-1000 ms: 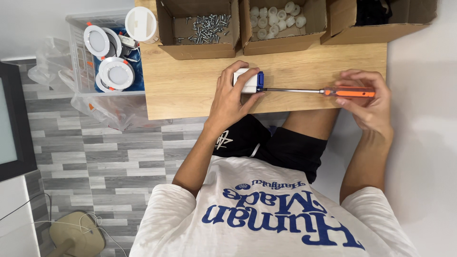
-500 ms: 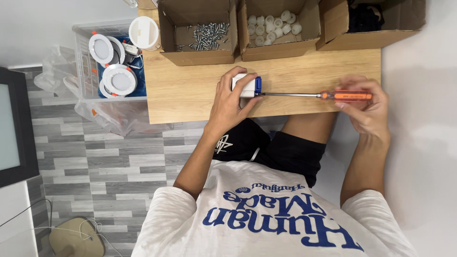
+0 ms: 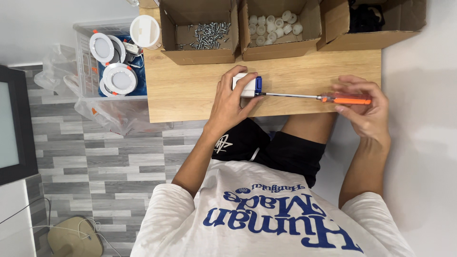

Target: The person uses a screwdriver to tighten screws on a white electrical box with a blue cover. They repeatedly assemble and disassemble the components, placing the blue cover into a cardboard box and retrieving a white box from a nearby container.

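Driving a screw into the small white-and-blue block (image 3: 246, 84) on the bench (image 3: 190, 95).
The left hand (image 3: 228, 102) was closed on the block, pinning it flat; the right hand (image 3: 364, 107) gripped the one screwdriver (image 3: 314, 97), its tip at the block's blue end — next, likely steady turning, kept in line. Three boxes stood behind — screws (image 3: 202, 35), white caps (image 3: 273, 24), dark parts (image 3: 366, 19).

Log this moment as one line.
left hand: holds white-and-blue block on wooden table | right hand: grips orange-handled screwdriver | tip: at block
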